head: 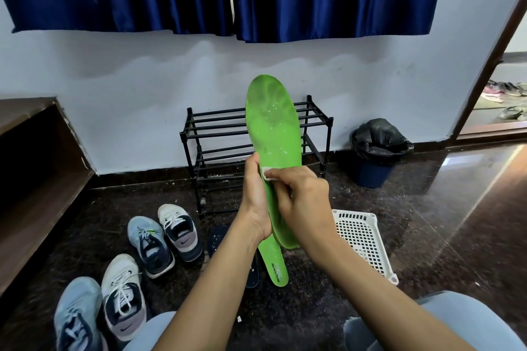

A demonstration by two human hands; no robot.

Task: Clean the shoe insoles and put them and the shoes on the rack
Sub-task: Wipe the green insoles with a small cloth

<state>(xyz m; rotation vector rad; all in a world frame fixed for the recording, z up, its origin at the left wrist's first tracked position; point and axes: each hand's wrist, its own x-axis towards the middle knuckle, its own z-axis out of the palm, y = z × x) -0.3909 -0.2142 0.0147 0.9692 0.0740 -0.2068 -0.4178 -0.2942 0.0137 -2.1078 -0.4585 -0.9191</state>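
Wiping stage: green insole [273, 122] gripped upright in left hand [255, 196] before the rack [216, 134], white pad [267, 172] pinched against its middle by right hand [302, 196], speckled forefoot seemingly uncleaned, likely calling next for upward strokes.

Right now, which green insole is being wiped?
The upright green insole, gripped by the left hand while the right hand presses a white wipe on it; the other green insole lies on the floor.

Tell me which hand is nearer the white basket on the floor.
Right. The right hand, pressing a white wipe to the green insole, is up and left of the basket in the view. The left hand grips the insole's other side, farther from it.
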